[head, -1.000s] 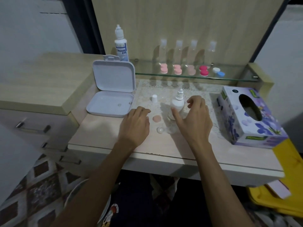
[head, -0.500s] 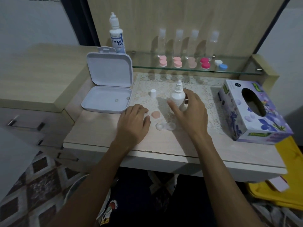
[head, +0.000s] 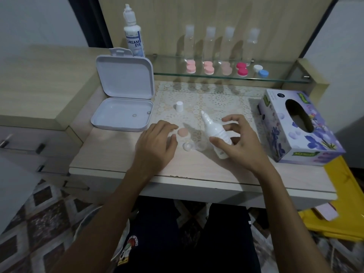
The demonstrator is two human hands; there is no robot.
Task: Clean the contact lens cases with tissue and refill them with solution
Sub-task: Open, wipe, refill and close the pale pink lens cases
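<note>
**Solution bottle tilted over the open lens case**

A white hinged box (head: 123, 107) lies open at the left of the desk (head: 122, 160), its lid upright. A small white cap (head: 179, 106) stands on the lace mat (head: 214, 99), and a purple tissue box (head: 297, 127) sits to the right. Nothing stands between the hands and the case.

The right hand (head: 239, 143) has its grip clamped on a small white solution bottle (head: 215, 133), held tilted with the nozzle pointing up and left. The left hand (head: 155, 146) rests on the desk, fingers relaxed and holding nothing. Between them lies a clear lens case (head: 194, 146), uncapped, with a pink lid (head: 182, 132) just behind it.

A glass shelf (head: 275, 78) behind carries pink, red, white and blue lens cases (head: 226, 68) before four clear bottles (head: 220, 42). A taller solution bottle (head: 133, 36) stands at the wooden back panel. The floor is patterned tile.
</note>
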